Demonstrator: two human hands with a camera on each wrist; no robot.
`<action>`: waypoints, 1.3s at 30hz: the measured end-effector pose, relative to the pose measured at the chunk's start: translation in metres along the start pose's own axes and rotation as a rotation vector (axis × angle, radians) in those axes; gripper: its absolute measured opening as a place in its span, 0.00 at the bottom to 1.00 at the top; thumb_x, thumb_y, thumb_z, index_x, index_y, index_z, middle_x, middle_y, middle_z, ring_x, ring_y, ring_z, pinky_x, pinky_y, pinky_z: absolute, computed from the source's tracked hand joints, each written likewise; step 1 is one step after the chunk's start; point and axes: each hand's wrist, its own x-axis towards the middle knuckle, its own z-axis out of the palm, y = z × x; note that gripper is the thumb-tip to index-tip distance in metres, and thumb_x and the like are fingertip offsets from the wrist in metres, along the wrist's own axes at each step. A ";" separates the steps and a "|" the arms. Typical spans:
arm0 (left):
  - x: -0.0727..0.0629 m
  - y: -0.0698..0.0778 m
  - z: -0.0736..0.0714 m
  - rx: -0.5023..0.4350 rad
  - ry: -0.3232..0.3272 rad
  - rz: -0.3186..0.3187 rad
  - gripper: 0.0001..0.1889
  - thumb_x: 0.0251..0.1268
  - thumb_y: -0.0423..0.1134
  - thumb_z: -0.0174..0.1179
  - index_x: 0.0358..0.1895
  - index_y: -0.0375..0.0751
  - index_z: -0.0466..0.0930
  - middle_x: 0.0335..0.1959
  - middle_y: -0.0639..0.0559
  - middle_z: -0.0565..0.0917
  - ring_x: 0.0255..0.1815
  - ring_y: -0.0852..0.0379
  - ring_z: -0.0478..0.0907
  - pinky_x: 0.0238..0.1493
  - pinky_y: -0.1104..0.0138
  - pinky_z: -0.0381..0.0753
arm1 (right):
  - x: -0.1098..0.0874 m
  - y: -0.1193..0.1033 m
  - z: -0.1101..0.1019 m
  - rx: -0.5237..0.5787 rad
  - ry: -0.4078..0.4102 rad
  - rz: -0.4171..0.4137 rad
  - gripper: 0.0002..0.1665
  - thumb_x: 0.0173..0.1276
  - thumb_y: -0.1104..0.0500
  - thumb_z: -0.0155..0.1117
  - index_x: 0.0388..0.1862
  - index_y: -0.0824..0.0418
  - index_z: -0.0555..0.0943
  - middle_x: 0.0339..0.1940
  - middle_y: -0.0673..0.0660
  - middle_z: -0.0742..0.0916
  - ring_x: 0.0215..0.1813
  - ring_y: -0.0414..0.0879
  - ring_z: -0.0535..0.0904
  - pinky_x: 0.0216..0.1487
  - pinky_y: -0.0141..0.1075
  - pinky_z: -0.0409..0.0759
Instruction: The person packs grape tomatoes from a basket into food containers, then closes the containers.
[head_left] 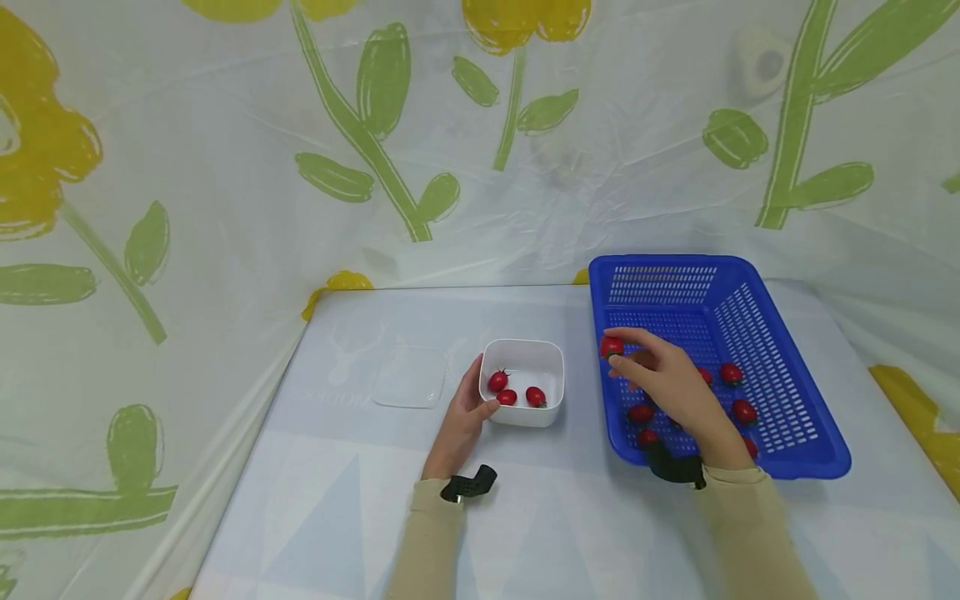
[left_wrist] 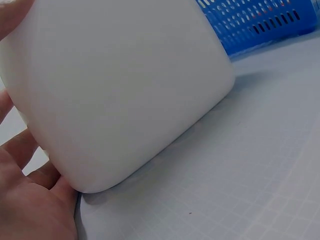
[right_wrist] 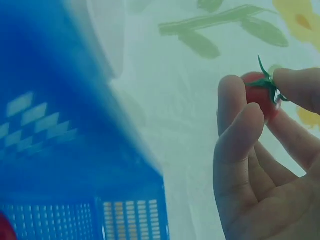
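Note:
My left hand [head_left: 458, 422] grips a small white square container [head_left: 527, 417] by its left side, thumb near the front corner. Inside it lie three red cherry tomatoes [head_left: 535, 397]. In the left wrist view the container's smooth wall [left_wrist: 125, 95] fills much of the picture, with fingers along its left edge. Over the left part of a blue basket [head_left: 819, 398], my right hand [head_left: 675, 387] pinches one cherry tomato [right_wrist: 260, 97] between thumb and fingertips. The right wrist view shows this tomato's green stem and leaves. Several more cherry tomatoes [head_left: 731, 373] lie in the basket, some partly hidden by the right hand and wrist.
A clear square lid [head_left: 408, 379] lies on the table left of the container. The slotted basket stands to the right on the pale patterned tabletop [head_left: 525, 517]. Behind the table hangs a white cloth [head_left: 247, 167] printed with yellow flowers and green leaves.

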 end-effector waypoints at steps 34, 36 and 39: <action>0.001 -0.001 -0.001 0.046 0.015 -0.034 0.36 0.61 0.26 0.50 0.70 0.52 0.46 0.70 0.60 0.49 0.70 0.56 0.40 0.64 0.60 0.52 | 0.015 0.008 0.102 0.166 0.242 -0.086 0.26 0.59 0.49 0.61 0.58 0.50 0.72 0.51 0.54 0.78 0.44 0.47 0.77 0.31 0.38 0.80; 0.001 -0.002 0.000 0.041 0.016 -0.035 0.36 0.61 0.26 0.50 0.70 0.52 0.46 0.70 0.59 0.49 0.70 0.56 0.39 0.65 0.60 0.51 | 0.015 0.009 0.106 0.140 0.255 -0.077 0.27 0.59 0.48 0.61 0.58 0.49 0.72 0.50 0.53 0.78 0.43 0.46 0.77 0.30 0.37 0.80; 0.000 -0.004 0.000 0.047 0.015 -0.037 0.36 0.61 0.26 0.50 0.70 0.50 0.45 0.70 0.57 0.48 0.70 0.54 0.39 0.64 0.59 0.52 | 0.008 -0.005 0.106 0.101 0.254 -0.018 0.27 0.59 0.48 0.61 0.58 0.50 0.72 0.50 0.51 0.78 0.42 0.46 0.76 0.34 0.37 0.79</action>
